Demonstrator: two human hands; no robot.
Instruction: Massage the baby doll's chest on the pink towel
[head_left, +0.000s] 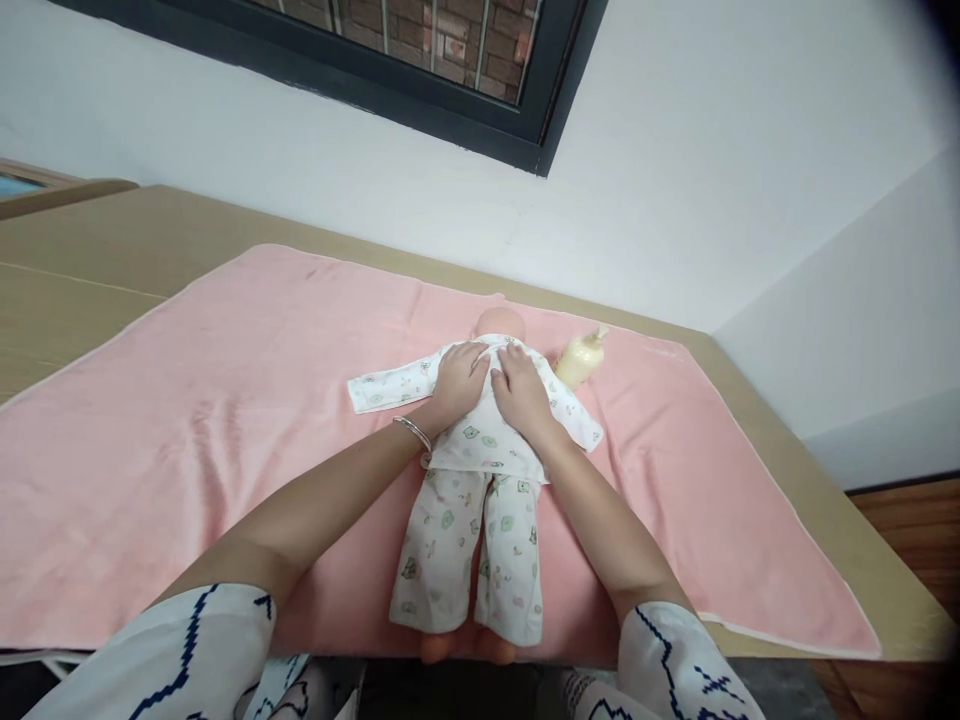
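Observation:
A baby doll (pixel 501 322) in a white printed top (pixel 487 436) and matching trousers (pixel 442 550) lies on a pink blanket (pixel 300 330). Its head points away from me and its feet lie at the near edge. My left hand (pixel 460 380) rests flat on the upper left of the top, fingers stretched out. Beside it, my right hand (pixel 521 388) lies flat on the upper right, with a narrow gap between the two. Neither hand grips anything. The doll's sleeves spread out to both sides. Its face is not visible.
A pale yellow pump bottle (pixel 580 358) lies tilted on the blanket just right of the doll's shoulder. The blanket covers much of a wooden table (pixel 750 400). Behind stand a white wall (pixel 637 190) and a dark-framed window (pixel 536 130).

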